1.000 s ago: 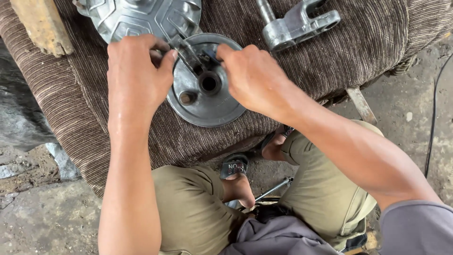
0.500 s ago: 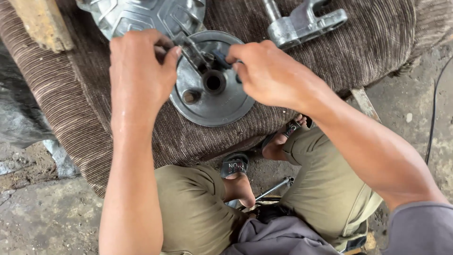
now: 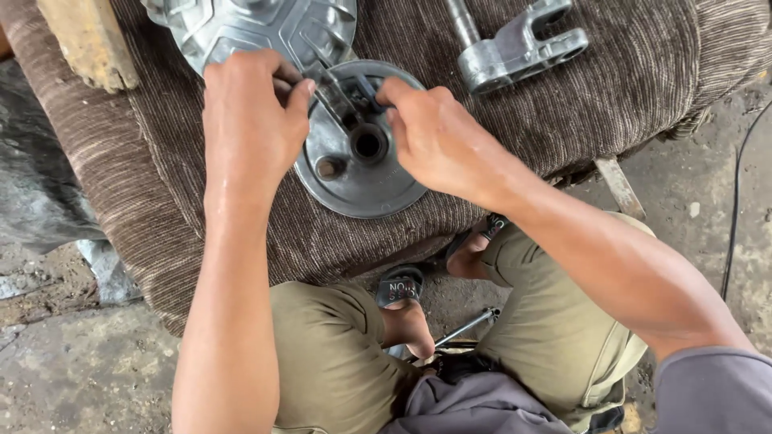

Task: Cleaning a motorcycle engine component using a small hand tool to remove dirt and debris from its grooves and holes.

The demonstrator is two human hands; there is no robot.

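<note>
Now both hands, left hand (image 3: 249, 120) and right hand (image 3: 434, 137), pinch one metal bar (image 3: 334, 95) across one grey disc (image 3: 362, 161); one forked casting (image 3: 519, 48) lies far right.

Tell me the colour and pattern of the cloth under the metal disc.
Brown with fine ribbed stripes; the cloth under the metal disc shows best in the head view.

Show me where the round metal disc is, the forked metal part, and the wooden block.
round metal disc (image 3: 362, 189), head view, on its flat lower face
forked metal part (image 3: 515, 52), head view, on its grey body
wooden block (image 3: 80, 36), head view, on its top face
</note>
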